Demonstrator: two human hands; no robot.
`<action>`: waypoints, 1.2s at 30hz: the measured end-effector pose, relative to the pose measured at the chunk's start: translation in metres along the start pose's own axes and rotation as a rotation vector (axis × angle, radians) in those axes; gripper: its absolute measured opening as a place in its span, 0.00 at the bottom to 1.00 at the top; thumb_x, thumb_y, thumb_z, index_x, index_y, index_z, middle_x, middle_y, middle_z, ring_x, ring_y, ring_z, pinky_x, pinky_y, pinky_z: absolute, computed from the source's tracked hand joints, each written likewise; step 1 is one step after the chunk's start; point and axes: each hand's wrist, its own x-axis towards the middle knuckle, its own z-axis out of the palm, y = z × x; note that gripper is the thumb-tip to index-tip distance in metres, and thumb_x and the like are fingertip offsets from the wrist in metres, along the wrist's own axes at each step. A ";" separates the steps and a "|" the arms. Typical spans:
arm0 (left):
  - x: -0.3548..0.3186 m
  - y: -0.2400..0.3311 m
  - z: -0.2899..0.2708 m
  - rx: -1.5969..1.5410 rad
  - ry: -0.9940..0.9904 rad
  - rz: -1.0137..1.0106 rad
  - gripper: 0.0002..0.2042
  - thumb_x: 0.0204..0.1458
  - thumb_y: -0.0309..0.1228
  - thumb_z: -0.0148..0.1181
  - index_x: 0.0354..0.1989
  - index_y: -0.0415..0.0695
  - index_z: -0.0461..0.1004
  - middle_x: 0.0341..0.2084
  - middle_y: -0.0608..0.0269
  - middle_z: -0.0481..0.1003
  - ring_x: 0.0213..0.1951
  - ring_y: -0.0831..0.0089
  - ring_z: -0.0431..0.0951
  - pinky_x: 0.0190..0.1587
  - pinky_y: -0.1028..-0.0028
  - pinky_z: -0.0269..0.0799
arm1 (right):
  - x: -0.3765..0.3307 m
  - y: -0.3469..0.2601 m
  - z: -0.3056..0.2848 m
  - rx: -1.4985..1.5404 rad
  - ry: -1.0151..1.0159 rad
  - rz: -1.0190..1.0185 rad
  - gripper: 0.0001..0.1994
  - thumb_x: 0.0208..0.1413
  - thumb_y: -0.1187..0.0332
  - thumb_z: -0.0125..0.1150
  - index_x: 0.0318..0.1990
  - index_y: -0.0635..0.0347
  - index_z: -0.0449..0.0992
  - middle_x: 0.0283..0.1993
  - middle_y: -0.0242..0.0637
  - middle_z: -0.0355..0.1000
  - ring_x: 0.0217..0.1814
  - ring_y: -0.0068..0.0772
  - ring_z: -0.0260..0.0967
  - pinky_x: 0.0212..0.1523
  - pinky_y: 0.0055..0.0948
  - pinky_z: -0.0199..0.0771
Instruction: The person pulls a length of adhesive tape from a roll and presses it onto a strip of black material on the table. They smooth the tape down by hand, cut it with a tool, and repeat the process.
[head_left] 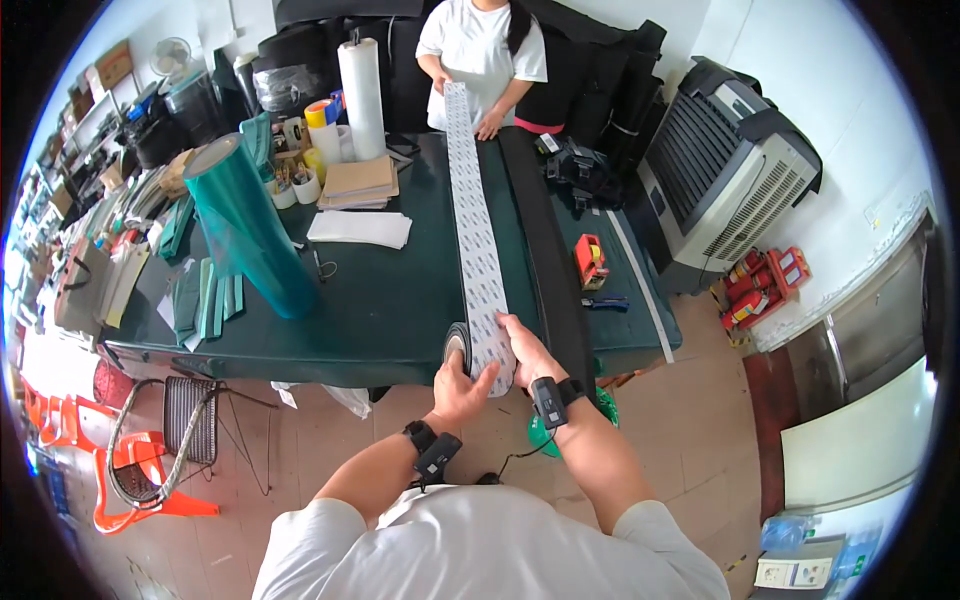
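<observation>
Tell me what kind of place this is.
Probably a small workshop for cutting or packing sheet material: a long green worktable, a big teal film roll, and a wide printed strip unrolled between two people.

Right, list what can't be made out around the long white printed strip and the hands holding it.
- Head view: the black-cored roll of white printed strip is largely covered by the left hand.
- The right hand lies over the strip's near end, hiding it.
- The strip's far end disappears behind the other person's hand.
- The strip's small grey print is too small to tell apart.
</observation>
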 end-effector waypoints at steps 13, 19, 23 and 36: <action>0.014 0.007 0.019 -0.931 -0.291 -0.854 0.23 0.61 0.45 0.56 0.50 0.33 0.74 0.40 0.51 0.80 0.40 0.64 0.81 0.45 0.64 0.75 | -0.061 0.095 -0.060 -0.986 0.364 -0.745 0.25 0.61 0.51 0.61 0.44 0.72 0.74 0.36 0.58 0.75 0.35 0.49 0.77 0.39 0.43 0.74; -0.034 -0.002 0.038 -0.168 0.073 -0.429 0.28 0.59 0.50 0.58 0.47 0.30 0.72 0.31 0.48 0.81 0.31 0.56 0.83 0.36 0.57 0.76 | -0.042 0.117 -0.090 -0.524 0.111 -0.566 0.24 0.62 0.51 0.59 0.47 0.68 0.75 0.39 0.53 0.77 0.40 0.45 0.76 0.41 0.40 0.74; -0.087 -0.006 0.042 0.239 0.167 0.099 0.29 0.59 0.50 0.57 0.49 0.30 0.69 0.28 0.42 0.80 0.30 0.44 0.81 0.33 0.54 0.76 | -0.050 0.058 -0.060 -0.045 -0.004 -0.013 0.26 0.63 0.49 0.57 0.51 0.68 0.75 0.42 0.53 0.78 0.42 0.43 0.76 0.42 0.38 0.74; -0.035 -0.012 0.027 -0.828 -0.125 -0.734 0.29 0.59 0.52 0.56 0.44 0.29 0.73 0.39 0.30 0.77 0.43 0.40 0.79 0.44 0.55 0.76 | -0.063 0.132 -0.070 -0.923 0.414 -0.664 0.27 0.64 0.47 0.54 0.49 0.70 0.74 0.36 0.50 0.79 0.39 0.42 0.78 0.41 0.40 0.75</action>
